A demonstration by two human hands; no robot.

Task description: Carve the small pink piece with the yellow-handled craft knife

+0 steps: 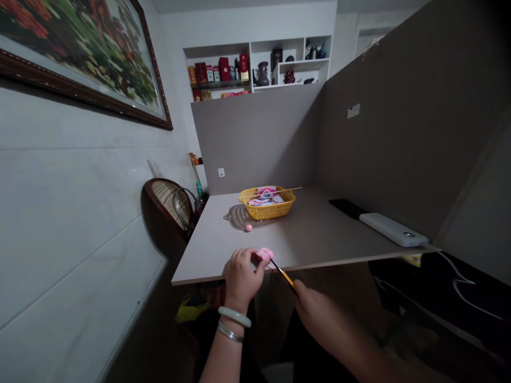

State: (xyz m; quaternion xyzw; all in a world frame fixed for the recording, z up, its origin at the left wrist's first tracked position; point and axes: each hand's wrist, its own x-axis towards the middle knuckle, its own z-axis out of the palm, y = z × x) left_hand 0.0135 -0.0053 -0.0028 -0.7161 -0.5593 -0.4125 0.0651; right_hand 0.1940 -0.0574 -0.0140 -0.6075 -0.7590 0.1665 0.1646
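Note:
My left hand (242, 276) is closed around a small pink lump (265, 253) at the near edge of the grey table (315, 234). It wears a pale green bangle and a silver one at the wrist. My right hand (315, 308) is closed on a thin yellow-and-black tool (282, 273) whose tip touches the pink lump. A smaller pink ball (248, 227) lies on the table farther back, in front of a yellow basket (267, 203).
The yellow basket holds small packets, and a thin stick lies across its rim. A white power bank (393, 229) and a black phone (346, 207) lie at the table's right side beside the grey partition (399, 133). A brown chair back (163, 210) stands at the left.

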